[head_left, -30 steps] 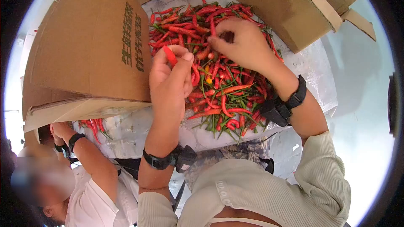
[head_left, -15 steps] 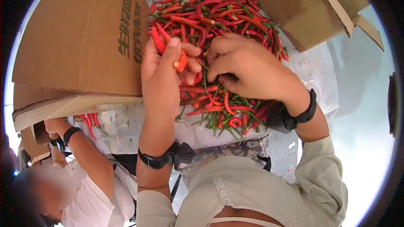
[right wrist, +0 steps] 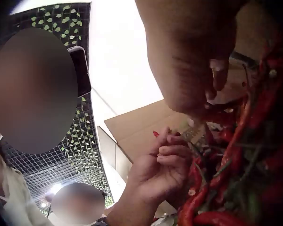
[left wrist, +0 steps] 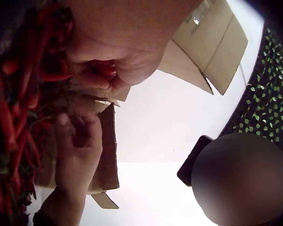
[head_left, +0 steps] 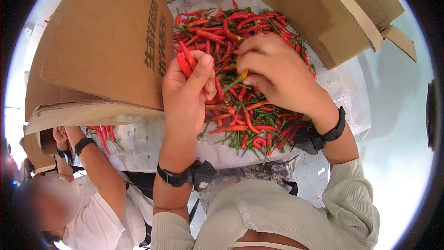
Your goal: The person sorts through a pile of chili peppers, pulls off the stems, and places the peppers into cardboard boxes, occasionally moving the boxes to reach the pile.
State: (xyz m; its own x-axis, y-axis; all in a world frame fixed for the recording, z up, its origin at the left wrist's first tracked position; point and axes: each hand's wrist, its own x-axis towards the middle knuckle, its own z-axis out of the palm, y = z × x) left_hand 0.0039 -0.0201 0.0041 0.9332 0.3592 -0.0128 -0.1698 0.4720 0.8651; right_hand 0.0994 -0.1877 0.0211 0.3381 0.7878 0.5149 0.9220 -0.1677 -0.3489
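Your left hand point(head_left: 186, 91) pinches two red chilies point(head_left: 184, 65), tips toward the table's point(head_left: 351, 78) far-left corner. Your curled right hand point(head_left: 276, 70) pinches a green-stemmed chili point(head_left: 233, 83) over the pile point(head_left: 249, 120), stem slanting toward your left wrist.

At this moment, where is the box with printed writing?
In the head view, the printed box stands at left, beside the chili pile and left hand.

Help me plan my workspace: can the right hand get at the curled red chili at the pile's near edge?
Probably yes: nothing covers that chili, and the right hand is close, though it seems to pinch a stem.
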